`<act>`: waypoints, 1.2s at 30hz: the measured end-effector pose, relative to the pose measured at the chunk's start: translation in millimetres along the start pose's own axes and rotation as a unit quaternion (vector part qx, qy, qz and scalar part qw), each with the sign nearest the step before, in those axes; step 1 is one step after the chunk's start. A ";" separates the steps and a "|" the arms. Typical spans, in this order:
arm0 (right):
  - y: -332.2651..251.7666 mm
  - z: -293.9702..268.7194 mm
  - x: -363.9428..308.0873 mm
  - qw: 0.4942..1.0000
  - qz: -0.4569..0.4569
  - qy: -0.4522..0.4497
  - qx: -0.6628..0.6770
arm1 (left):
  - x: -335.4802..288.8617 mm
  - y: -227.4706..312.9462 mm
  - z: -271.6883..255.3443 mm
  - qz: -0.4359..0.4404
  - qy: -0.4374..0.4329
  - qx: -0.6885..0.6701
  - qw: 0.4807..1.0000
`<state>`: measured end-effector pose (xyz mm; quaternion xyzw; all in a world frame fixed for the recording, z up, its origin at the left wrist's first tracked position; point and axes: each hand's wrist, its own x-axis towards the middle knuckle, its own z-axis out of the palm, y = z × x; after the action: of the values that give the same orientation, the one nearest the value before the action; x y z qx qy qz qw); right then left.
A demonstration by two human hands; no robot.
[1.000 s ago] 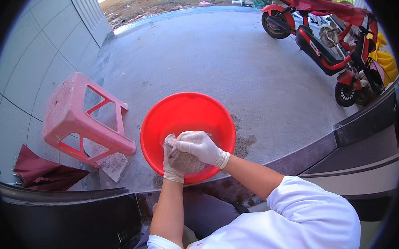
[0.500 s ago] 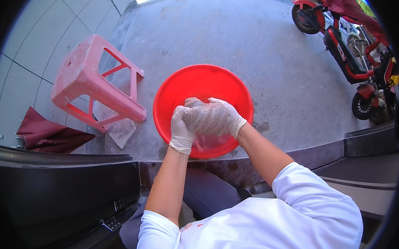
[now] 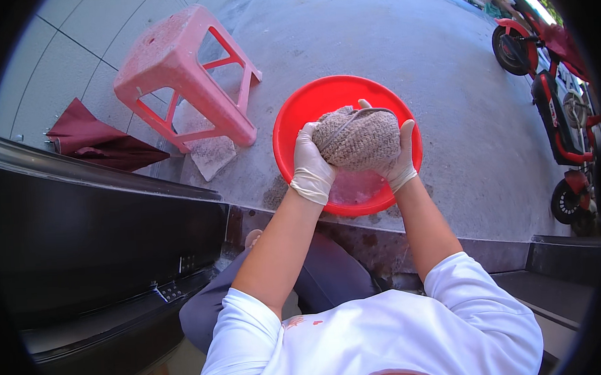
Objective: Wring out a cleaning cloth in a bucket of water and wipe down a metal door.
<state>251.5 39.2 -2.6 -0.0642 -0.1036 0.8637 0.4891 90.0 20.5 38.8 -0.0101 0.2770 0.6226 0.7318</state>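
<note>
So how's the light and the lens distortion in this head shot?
Head view: hard sunlight on the grey concrete ground and round red plastic basin; black fisheye rim, edges bowed; the dark doorway at left is underexposed; the gloved hands' brown knitted bundle is sharp.

Single head-worn fisheye view, steeply downward and close over a red basin [image 3: 297,120] on concrete ground [image 3: 374,37].

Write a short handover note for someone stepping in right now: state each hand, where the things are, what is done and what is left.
Left hand: gloved, gripping the left side of the brown knitted bundle.
Right hand: gloved, gripping its right side.
Bundle: bunched up, held above the red basin, which sits on the concrete ground with a little liquid in it.
Pink stool: left of the basin, untouched.
Done: bundle lifted out of the basin.
Left: probably squeezing or further washing; how clean it is cannot be told.
</note>
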 end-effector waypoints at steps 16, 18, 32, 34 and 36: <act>-14.9 44.9 14.6 0.930 -0.099 0.177 -0.306 | 27.8 -1.3 -7.8 0.037 0.093 0.105 0.989; -17.3 34.9 22.3 0.940 -0.086 0.244 -0.224 | 23.0 -5.0 11.0 0.254 0.075 0.258 0.929; -20.4 -77.7 41.3 0.630 -0.035 -0.214 -0.746 | -3.8 -28.9 33.4 0.506 -0.142 0.717 0.457; 1.0 -30.4 42.1 0.940 0.234 0.185 -0.169 | -7.4 -8.6 22.2 0.487 -0.136 0.729 0.461; -0.8 -0.3 30.4 0.931 0.220 0.201 -0.210 | -7.2 -1.2 16.7 0.480 -0.150 0.734 0.456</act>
<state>236.7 65.8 -3.0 -0.3588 -0.1657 0.8770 0.2732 97.2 19.7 55.6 0.7592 0.4784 0.4334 0.0837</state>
